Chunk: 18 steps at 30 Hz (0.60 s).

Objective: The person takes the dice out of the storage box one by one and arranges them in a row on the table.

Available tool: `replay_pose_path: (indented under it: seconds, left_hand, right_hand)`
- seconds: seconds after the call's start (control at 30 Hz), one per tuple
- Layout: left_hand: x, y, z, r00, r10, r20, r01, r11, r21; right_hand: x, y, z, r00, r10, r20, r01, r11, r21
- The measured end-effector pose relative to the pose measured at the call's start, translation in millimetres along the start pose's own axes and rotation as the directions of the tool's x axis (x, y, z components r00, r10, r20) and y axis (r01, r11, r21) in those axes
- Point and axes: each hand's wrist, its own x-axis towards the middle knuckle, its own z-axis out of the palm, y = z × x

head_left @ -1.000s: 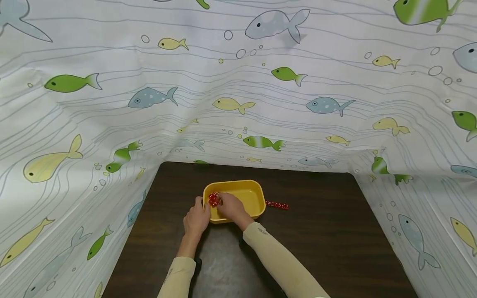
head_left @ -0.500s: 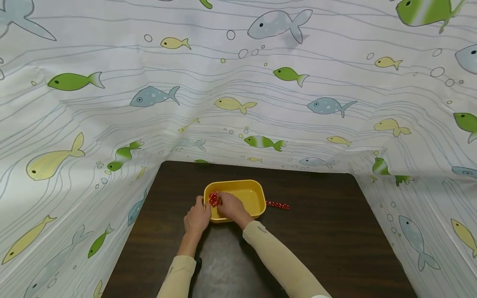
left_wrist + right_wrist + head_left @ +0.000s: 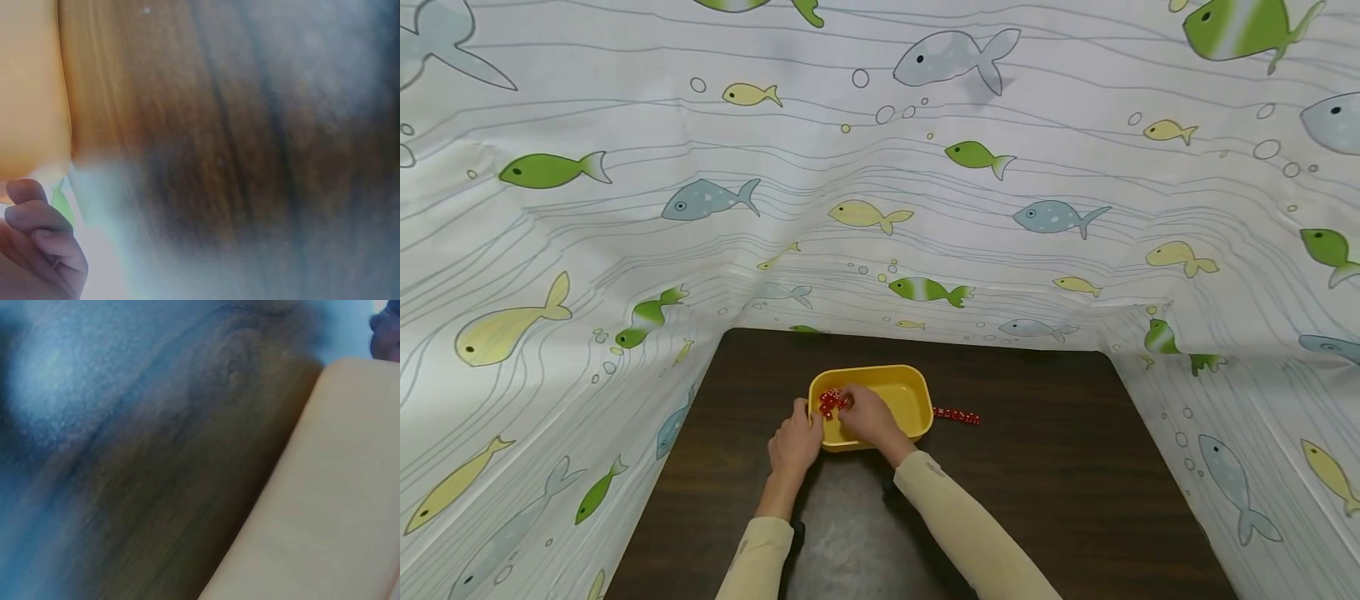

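A yellow plastic tub (image 3: 904, 400) with rounded corners stands on the dark table, and my left hand (image 3: 794, 437) grips its left end by the wall. In the left wrist view the curled fingers (image 3: 44, 231) of that hand show below the tub's wall (image 3: 31, 87). Small red dice with white dots (image 3: 828, 403) lie loosely heaped in the tub's left part. My right hand (image 3: 867, 414) reaches in over the front rim, its fingers bent down at the heap, with a red die pinched at the fingertips. The right wrist view shows mostly the tub's outer wall (image 3: 319, 487).
A straight row of red dice (image 3: 957, 415) runs rightward along the table (image 3: 1045, 467) from beside the tub's right end. White fabric with printed fish (image 3: 880, 250) encloses the table at the back and both sides.
My right fingers have shifted slightly among the dice, and the heap looks a bit more spread. My left hand keeps its hold on the tub. The row of dice looks the same.
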Motion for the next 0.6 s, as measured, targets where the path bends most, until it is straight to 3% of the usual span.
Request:
replay_pose_path:
  seconds: [0.17, 0.6]
  left_hand:
    - [-0.3, -1.0, 1.4, 1.000, -0.002, -0.001, 0.002, 1.000, -0.001]
    - [1.3, -2.9, 3.8, 1.000, -0.023, -0.007, 0.023, 1.000, -0.003]
  right_hand:
    - [-6.6, 7.1, -5.3, 0.999, 0.008, -0.050, -0.003, 0.996, 0.092]
    - [-23.2, 16.8, -29.2, 0.992, 0.008, -0.126, 0.013, 0.986, 0.168]
